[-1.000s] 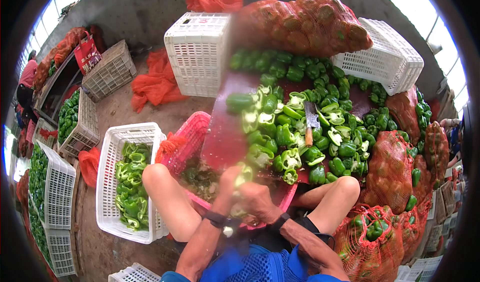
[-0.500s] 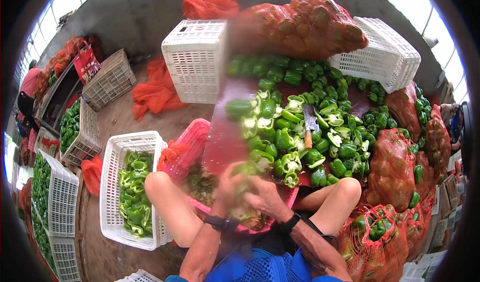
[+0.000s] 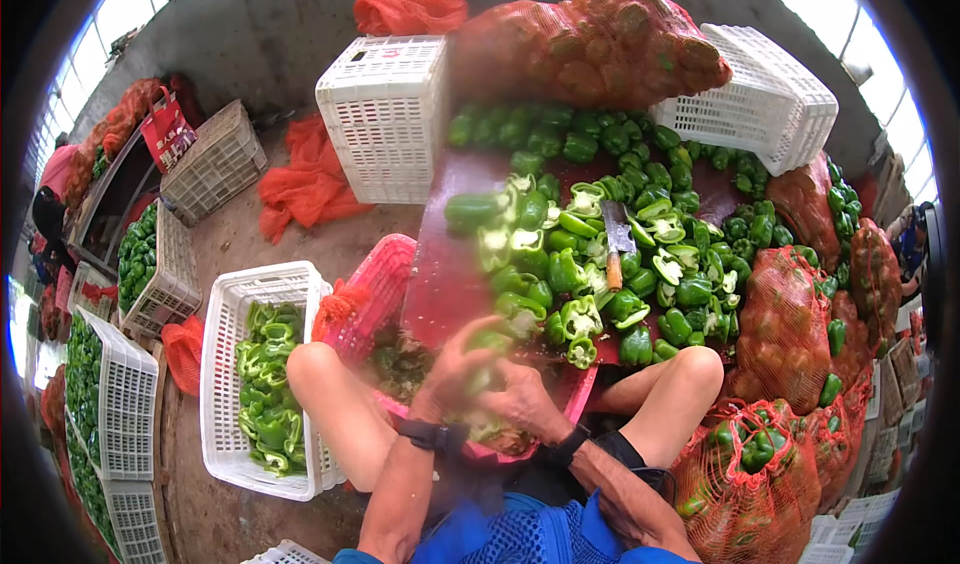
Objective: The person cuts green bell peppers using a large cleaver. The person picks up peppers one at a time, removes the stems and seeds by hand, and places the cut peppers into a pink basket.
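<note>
My left hand [image 3: 448, 372] is curled round a green bell pepper [image 3: 488, 342], blurred by a smear over the view. Close against it, my right hand [image 3: 527, 400] has its fingers bent inward at the pepper; whether they grip a piece of it is hidden. Both hands are above a pink basin [image 3: 375, 274] with pepper scraps in it. Beyond them, halved green peppers [image 3: 580, 316] lie heaped on a dark red board [image 3: 440, 299]. A cleaver with a wooden handle [image 3: 614, 270] rests on that heap.
To my left stands a white crate [image 3: 213, 394] of cut peppers. Red mesh sacks [image 3: 780, 329] of peppers crowd my right side, and another sack [image 3: 600, 39] lies behind the board. An upturned white crate [image 3: 380, 114] stands far left of the board; orange netting [image 3: 305, 179] lies on the floor.
My left hand has risen slightly, its fingers reaching higher round the pepper. My right hand stays close beside it. The whole view has shifted a little.
</note>
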Demonstrator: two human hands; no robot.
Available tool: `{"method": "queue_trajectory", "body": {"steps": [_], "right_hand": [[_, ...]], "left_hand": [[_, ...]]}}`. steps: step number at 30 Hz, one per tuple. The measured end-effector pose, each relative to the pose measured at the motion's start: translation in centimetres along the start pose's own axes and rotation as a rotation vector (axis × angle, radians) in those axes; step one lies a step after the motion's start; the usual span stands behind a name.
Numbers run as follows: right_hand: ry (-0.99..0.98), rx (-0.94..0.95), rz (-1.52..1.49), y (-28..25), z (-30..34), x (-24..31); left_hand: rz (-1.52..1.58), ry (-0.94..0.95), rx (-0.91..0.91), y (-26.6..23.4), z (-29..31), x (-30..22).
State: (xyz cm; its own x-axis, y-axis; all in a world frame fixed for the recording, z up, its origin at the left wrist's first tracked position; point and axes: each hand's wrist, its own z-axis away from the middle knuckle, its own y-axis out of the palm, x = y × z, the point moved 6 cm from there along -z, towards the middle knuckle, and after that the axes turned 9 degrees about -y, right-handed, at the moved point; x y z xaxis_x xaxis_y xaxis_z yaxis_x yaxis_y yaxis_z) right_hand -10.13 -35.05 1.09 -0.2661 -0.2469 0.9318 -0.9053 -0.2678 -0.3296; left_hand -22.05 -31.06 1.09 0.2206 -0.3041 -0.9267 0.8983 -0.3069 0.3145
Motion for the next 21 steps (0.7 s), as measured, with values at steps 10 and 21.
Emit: {"method": "queue_trajectory", "body": {"steps": [10, 21], "right_hand": [[-0.067, 0.111, -0.145, 0.1, -0.3, 3.1], [-0.27, -0.029, 0.421, 0.4, 0.2, 2.6]], "left_hand": [[0.233, -0.101, 0.154, 0.7, 0.6, 1.3], [0.387, -0.209, -0.105, -0.2, -0.6, 3.6]]}}
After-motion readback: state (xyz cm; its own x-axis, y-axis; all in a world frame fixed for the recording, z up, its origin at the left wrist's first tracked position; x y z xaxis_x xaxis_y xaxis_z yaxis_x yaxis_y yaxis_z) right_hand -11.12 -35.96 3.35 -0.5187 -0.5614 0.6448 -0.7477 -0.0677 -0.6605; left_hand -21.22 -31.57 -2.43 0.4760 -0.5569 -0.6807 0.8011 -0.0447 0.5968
